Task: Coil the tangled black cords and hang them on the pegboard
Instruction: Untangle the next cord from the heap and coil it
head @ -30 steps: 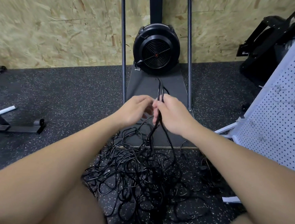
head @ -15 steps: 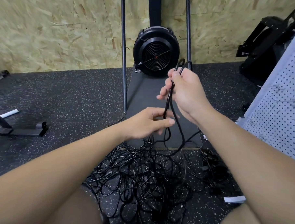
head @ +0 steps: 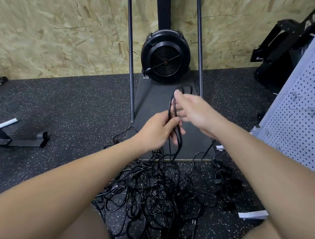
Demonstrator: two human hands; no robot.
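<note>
A tangled heap of black cords (head: 155,189) lies on the speckled rubber floor between my legs. Several strands rise from it as a doubled length of cord (head: 173,109). My right hand (head: 191,110) pinches the top loop of that length above the machine's base plate. Just below, my left hand (head: 158,132) curls round the same strands. A smaller bunch of black cord (head: 226,183) lies to the right of the heap. The white pegboard (head: 301,114) leans at the right edge.
A fan-wheel exercise machine (head: 165,55) with two upright poles stands straight ahead against the chipboard wall. Its dark base plate (head: 154,101) reaches toward the cords. A black metal frame foot (head: 22,140) lies at the left. White strips (head: 252,214) lie on the floor at right.
My right hand has come down with the cord loop from fan height to just above my left hand. My left hand has closed round the strands it was touching.
</note>
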